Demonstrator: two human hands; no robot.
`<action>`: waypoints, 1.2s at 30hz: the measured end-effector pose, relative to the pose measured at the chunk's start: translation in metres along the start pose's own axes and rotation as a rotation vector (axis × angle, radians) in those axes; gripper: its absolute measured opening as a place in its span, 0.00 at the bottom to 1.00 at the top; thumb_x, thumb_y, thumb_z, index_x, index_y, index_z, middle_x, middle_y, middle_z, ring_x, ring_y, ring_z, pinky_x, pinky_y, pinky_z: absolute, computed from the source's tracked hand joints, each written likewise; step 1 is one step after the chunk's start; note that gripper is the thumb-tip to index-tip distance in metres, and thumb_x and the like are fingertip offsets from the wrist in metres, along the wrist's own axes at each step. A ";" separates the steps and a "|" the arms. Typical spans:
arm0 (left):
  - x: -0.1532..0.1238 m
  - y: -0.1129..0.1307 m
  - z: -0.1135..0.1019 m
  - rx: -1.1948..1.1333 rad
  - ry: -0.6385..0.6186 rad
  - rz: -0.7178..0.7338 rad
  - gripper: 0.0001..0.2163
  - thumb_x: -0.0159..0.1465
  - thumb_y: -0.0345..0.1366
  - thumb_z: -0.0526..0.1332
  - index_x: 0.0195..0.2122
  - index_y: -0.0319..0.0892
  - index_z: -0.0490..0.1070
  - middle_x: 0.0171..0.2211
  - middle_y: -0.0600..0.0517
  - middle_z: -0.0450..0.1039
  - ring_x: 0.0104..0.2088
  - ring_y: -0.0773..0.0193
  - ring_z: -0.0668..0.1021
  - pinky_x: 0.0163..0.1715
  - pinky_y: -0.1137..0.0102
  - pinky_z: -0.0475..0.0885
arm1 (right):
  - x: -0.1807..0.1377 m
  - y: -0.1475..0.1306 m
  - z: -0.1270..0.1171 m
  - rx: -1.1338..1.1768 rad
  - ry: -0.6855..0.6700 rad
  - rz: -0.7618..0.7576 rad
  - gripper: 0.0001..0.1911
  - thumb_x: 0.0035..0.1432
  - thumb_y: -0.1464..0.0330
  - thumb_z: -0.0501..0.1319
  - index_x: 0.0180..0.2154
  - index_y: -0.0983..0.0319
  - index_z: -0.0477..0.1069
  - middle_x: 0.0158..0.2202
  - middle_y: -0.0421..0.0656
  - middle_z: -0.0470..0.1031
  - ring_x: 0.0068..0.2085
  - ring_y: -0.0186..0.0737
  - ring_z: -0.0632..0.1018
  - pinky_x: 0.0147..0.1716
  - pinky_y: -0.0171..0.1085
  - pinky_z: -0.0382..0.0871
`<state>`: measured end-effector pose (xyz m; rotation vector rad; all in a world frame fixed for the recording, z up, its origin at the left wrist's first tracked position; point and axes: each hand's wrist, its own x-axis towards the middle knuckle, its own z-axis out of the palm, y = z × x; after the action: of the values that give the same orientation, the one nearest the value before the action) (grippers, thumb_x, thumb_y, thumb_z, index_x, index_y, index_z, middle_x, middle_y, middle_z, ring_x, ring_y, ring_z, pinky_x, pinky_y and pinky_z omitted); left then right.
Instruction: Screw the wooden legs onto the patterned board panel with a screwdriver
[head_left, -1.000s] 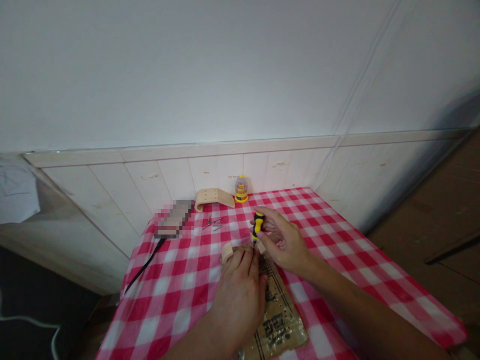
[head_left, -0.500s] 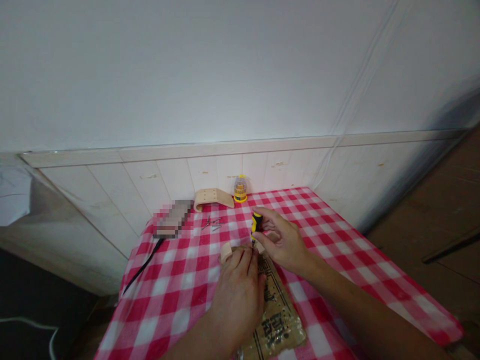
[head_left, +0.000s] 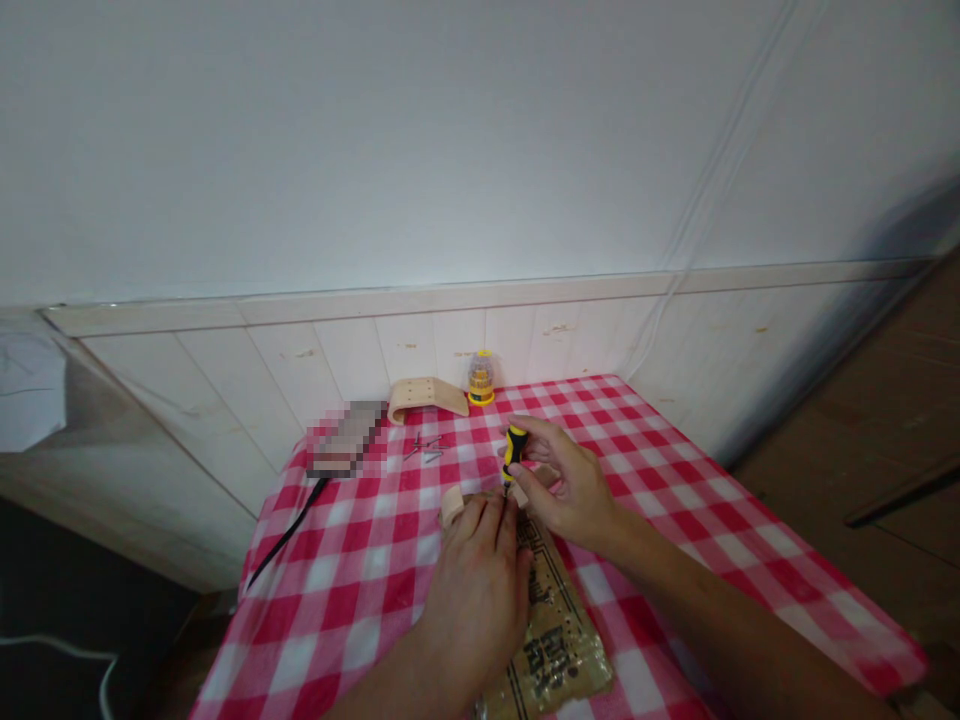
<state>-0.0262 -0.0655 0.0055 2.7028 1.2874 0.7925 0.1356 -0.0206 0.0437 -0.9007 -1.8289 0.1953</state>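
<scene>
My right hand grips a yellow and black screwdriver by its handle, with the shaft pointing down. The screwdriver's tip meets the work beside the fingertips of my left hand. Those fingers are closed over a pale wooden piece, holding it down; most of the piece is hidden under the hand. Its light ends show left of the fingers and near the screwdriver tip. Beneath lies a brown printed package in shiny clear wrap.
A red and white checked cloth covers the table. Toward the wall stand a bent wooden part with holes and a yellow bit case. Several screws lie loose before them. A blurred-out object with a black strap sits at the left.
The top of the screwdriver has shifted very slightly right, and the fingers of my right hand have changed position on its handle. My left hand stays in place.
</scene>
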 end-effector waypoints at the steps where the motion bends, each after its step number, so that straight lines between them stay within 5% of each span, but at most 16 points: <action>1: 0.000 0.000 0.000 -0.002 0.002 -0.005 0.18 0.68 0.30 0.55 0.59 0.33 0.68 0.55 0.39 0.72 0.55 0.46 0.72 0.57 0.48 0.71 | 0.000 0.000 0.000 0.020 -0.003 0.013 0.27 0.60 0.76 0.61 0.60 0.57 0.66 0.51 0.48 0.80 0.46 0.43 0.84 0.46 0.41 0.81; 21: -0.006 -0.003 0.007 0.026 0.143 0.038 0.16 0.70 0.32 0.55 0.56 0.30 0.70 0.52 0.37 0.75 0.54 0.47 0.76 0.54 0.50 0.76 | -0.003 0.005 0.001 0.066 -0.027 -0.005 0.28 0.62 0.77 0.61 0.62 0.56 0.64 0.50 0.47 0.80 0.44 0.41 0.83 0.45 0.42 0.82; 36: -0.004 0.001 0.006 0.019 0.120 0.003 0.16 0.69 0.31 0.54 0.56 0.32 0.70 0.52 0.37 0.75 0.54 0.47 0.77 0.54 0.48 0.76 | -0.002 0.001 0.001 0.024 -0.023 -0.001 0.28 0.62 0.76 0.62 0.61 0.55 0.65 0.50 0.47 0.80 0.44 0.42 0.83 0.45 0.42 0.82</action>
<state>-0.0246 -0.0681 -0.0015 2.7104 1.3205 0.9616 0.1361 -0.0212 0.0413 -0.8839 -1.8451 0.2268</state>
